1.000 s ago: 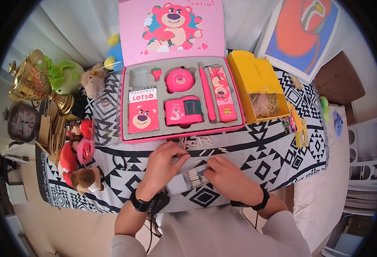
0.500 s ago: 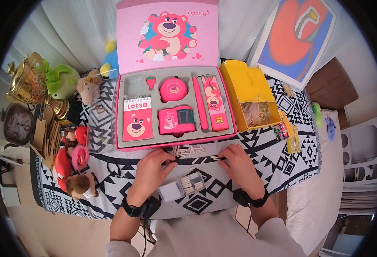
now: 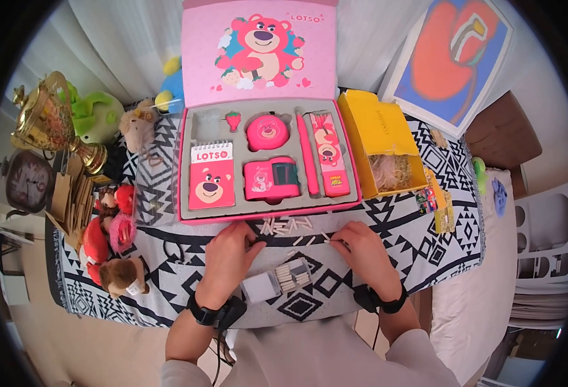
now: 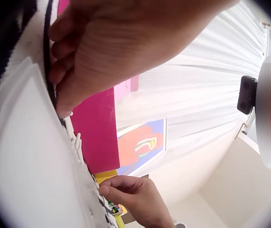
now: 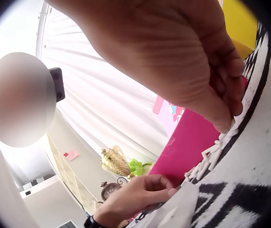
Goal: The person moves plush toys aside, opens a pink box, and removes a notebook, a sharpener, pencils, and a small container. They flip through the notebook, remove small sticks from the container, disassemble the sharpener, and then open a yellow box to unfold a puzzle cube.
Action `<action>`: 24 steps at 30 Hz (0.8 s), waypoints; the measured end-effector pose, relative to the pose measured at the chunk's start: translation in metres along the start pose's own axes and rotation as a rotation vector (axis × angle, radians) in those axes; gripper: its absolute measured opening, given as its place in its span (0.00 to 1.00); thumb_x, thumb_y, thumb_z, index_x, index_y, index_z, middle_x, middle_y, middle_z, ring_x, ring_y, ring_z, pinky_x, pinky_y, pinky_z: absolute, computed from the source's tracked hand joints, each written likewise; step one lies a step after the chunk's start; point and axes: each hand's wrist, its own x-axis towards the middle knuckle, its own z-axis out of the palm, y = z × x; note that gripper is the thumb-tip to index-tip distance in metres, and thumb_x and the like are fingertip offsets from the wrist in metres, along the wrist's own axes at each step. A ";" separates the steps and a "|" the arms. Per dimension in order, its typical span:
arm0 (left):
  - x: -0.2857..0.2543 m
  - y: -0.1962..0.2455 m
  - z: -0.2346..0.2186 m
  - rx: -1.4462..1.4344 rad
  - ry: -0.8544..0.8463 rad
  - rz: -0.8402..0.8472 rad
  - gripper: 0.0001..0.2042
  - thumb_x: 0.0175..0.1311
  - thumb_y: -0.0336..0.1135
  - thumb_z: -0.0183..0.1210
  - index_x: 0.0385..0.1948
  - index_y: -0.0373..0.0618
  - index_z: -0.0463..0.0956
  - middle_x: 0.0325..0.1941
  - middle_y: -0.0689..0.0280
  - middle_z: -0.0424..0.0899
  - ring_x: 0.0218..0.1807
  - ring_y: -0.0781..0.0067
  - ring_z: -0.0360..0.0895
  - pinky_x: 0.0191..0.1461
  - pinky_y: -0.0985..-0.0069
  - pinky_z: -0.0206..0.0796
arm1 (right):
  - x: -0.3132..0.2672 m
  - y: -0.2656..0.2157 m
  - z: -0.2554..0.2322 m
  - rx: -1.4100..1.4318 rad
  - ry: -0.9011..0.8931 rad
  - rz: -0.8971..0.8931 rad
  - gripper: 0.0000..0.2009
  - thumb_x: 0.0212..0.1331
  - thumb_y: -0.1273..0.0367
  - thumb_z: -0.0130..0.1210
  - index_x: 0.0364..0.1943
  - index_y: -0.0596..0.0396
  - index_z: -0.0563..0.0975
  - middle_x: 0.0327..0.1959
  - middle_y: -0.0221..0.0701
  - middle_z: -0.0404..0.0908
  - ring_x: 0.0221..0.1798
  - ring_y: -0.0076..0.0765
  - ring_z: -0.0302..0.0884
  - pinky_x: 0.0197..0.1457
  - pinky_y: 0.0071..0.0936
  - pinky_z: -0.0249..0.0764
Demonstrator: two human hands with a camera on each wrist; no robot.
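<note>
On the patterned surface [image 3: 168,284], the left hand [image 3: 227,253] lies palm down with fingers curled, fingertips touching the scattered white sticks [image 3: 287,226] just in front of the pink gift box [image 3: 264,155]. A small clear case [image 3: 277,280] holding more sticks sits between both hands. The right hand [image 3: 361,248] pinches 1 stick at the scatter's right end.
</note>
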 end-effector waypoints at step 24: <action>0.001 0.001 0.028 -0.029 0.246 0.090 0.05 0.53 0.28 0.64 0.31 0.44 0.79 0.26 0.62 0.78 0.28 0.58 0.79 0.29 0.63 0.70 | -0.012 -0.041 0.015 -0.075 -0.143 -0.374 0.08 0.49 0.75 0.59 0.35 0.57 0.79 0.38 0.34 0.72 0.45 0.40 0.72 0.49 0.31 0.72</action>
